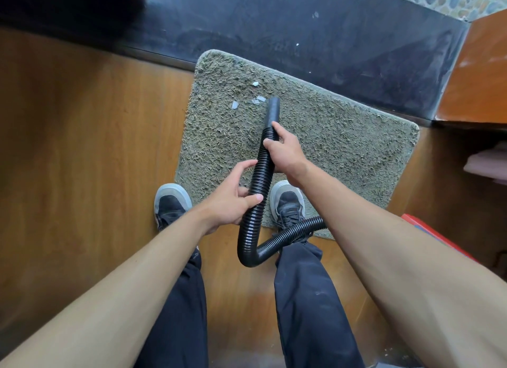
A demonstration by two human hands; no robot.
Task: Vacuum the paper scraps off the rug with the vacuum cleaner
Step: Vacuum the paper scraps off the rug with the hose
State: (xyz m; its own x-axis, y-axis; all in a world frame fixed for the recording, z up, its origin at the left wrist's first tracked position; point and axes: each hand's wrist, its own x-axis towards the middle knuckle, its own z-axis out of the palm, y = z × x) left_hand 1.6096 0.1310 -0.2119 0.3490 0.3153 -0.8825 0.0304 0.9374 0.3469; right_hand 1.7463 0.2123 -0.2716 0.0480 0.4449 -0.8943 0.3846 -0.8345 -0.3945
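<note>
Hose [262,172] of the vacuum cleaner, black and ribbed, was held in both our hands above the grey-green shag rug [343,153]. Our right hand [282,150] was wrapped round the hose just behind its smooth rigid nozzle [273,111]. Our left hand [233,200] gripped the hose lower down, toward 7 o'clock of the right hand, with thumb and fingers curled round the ribs. The two hands were apart, each clamped on the hose.

The nozzle pointed toward 12 o'clock, its tip over the upper middle of the rug; we could not tell whether the tip touched the pile. Paper scraps [235,104], small and pale, lay on the rug toward 10 and 11 o'clock of the nozzle tip, the nearest just beside it.

Below our left hand the hose bent in a tight U and ran off toward 3 o'clock, passing behind our right forearm. Our right shoe [288,203] stood on the rug's near edge. Our left shoe [171,203] stood on the wooden floor [82,148] just beside the rug, at 9 o'clock of the right shoe. A dark stone strip [301,38] bordered the rug at 12 o'clock and bore a few white flecks. A red object [428,227] showed at 3 o'clock, partly hidden by our right forearm.
</note>
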